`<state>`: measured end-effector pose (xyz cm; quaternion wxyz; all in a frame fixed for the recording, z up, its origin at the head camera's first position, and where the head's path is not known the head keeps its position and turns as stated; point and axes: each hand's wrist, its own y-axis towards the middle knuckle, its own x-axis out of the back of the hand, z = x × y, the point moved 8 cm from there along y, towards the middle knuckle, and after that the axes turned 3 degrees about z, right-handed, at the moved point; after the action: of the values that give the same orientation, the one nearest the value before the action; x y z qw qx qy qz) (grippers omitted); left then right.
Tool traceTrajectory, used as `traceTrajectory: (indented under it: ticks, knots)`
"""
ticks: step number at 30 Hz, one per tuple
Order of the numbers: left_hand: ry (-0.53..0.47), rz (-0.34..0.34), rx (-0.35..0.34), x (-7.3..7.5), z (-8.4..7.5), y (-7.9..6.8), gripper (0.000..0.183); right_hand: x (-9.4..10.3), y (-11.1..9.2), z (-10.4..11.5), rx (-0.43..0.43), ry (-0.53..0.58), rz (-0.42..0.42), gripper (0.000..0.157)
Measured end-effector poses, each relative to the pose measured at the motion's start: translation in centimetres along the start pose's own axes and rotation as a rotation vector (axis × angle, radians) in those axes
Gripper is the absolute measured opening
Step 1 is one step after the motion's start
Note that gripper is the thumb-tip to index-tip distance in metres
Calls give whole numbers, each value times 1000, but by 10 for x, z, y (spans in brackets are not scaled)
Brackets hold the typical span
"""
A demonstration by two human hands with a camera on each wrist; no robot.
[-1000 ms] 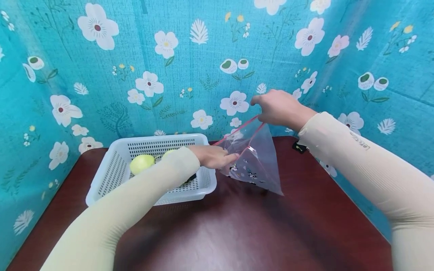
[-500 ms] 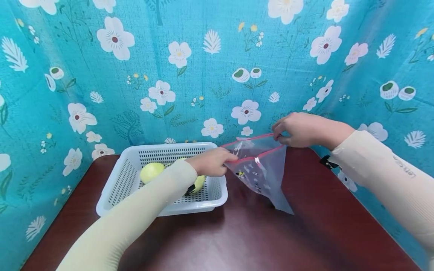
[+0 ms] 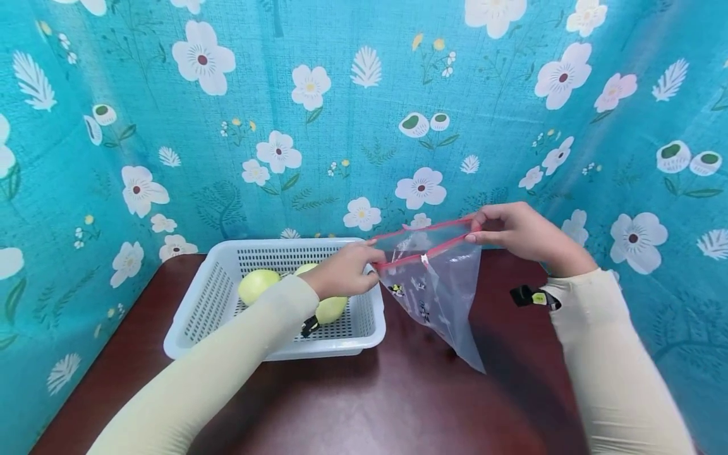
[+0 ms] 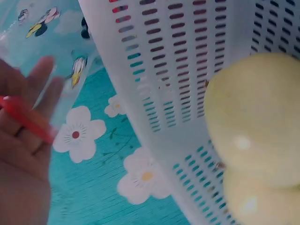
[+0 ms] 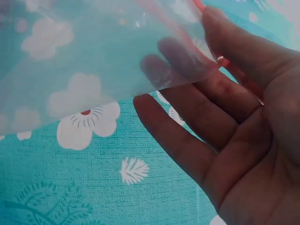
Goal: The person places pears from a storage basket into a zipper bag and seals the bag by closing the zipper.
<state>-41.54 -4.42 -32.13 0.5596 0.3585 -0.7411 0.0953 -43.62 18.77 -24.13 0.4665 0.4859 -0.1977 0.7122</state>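
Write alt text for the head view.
A human left grip and right grip hold open a clear, red-rimmed bag over a dark red table. To the bag's left, a white basket holds yellow-green fruits, partly hidden by the left sleeve. A turquoise floral cloth hangs behind.

**Can't make out half of this**

Left sleeve [image 3: 227, 360] blocks part of the basket [image 3: 347, 344] and some fruit [image 3: 258, 286] in the head view, so no clue on the count. Left wrist view: left hand [image 4: 23, 164] is blurry and chopped by the edge, fruit's cropped too. Right wrist view cuts off the bag [image 5: 61, 75] and right hand [image 5: 248, 145]. Yellow label [image 3: 538, 298]? Too tiny to read.
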Motion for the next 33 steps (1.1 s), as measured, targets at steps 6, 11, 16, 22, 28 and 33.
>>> traceTrajectory:
  ticks: [6,11,16,22,28,33]
  knots:
    - [120,181,32,-10,-5,-1,13,2,6,0,47,46,-81,8]
    - [71,187,38,-10,-11,-3,25,15,3,0,56,112,-213,29]
    - [135,149,-7,-12,-18,-2,23,5,-5,-15,-9,141,-204,47]
    - [215,149,-21,-15,-22,-1,25,-17,-8,-20,-1,236,-131,37]
    - [227,168,0,-16,-22,-2,20,-32,-4,-20,56,404,-111,28]
    - [218,201,27,-16,-17,-6,19,-37,-10,-36,-42,403,-201,35]
